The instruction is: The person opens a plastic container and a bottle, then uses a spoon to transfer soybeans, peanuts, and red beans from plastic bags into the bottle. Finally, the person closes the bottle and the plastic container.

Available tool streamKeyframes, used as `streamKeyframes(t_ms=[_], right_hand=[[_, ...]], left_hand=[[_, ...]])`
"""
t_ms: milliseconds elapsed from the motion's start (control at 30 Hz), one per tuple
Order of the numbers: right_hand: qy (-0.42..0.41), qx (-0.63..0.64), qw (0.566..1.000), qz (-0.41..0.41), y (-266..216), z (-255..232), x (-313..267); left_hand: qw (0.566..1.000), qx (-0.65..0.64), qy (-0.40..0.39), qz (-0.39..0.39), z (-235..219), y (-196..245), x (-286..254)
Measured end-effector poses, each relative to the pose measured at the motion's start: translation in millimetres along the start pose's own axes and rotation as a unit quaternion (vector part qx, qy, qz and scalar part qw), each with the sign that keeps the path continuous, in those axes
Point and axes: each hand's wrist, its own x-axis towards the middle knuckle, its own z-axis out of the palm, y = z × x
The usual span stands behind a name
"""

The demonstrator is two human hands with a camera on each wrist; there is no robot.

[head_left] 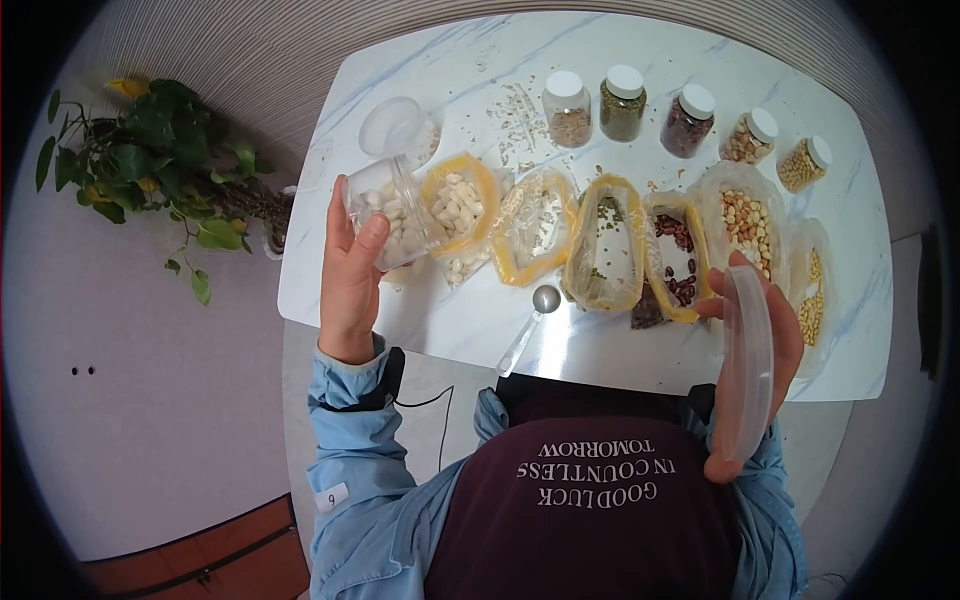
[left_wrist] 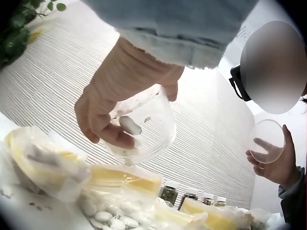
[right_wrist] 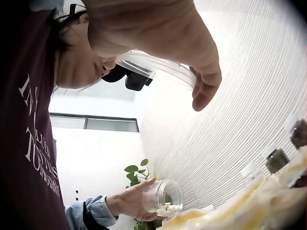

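Note:
A clear jar (head_left: 385,215) with some white beans inside is gripped by my left hand (head_left: 352,270), tilted beside an open yellow-rimmed bag of white beans (head_left: 458,207). In the left wrist view the fingers curl round the jar (left_wrist: 160,127). My right hand (head_left: 783,335) holds a clear round lid (head_left: 748,365) on edge, off to the right, in front of the bags; in the right wrist view the lid (right_wrist: 163,69) lies between thumb and fingers.
More open bags (head_left: 605,245) with beans and grains run rightward. Several white-capped filled jars (head_left: 623,105) line the back. A measuring spoon (head_left: 530,325) lies near the front edge; a clear round container (head_left: 395,128) stands back left, with crumbs (head_left: 515,120) to its right.

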Motion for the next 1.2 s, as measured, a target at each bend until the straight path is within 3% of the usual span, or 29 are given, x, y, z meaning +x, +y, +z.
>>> streamKeyframes(t_ms=[667, 867, 1067, 1200], right_hand=[[-0.111, 0.025, 0.991, 0.066, -7.8, -6.0, 0.7], [-0.12, 0.027, 0.992, 0.035, -5.2, -5.1, 1.7], [-0.125, 0.018, 0.992, 0.027, -4.4, -5.1, 1.3], [-0.122, 0.006, 0.992, 0.023, -4.8, -4.3, 0.9]], left_hand=[[0.997, 0.04, -0.018, 0.065, 9.7, 6.9, 4.6], [0.995, 0.038, -0.008, 0.093, 8.9, 6.9, 6.8], [0.995, 0.064, -0.011, 0.075, 10.5, 11.3, 6.4], [0.989, 0.086, 0.008, 0.119, 12.3, 9.7, 6.9]])
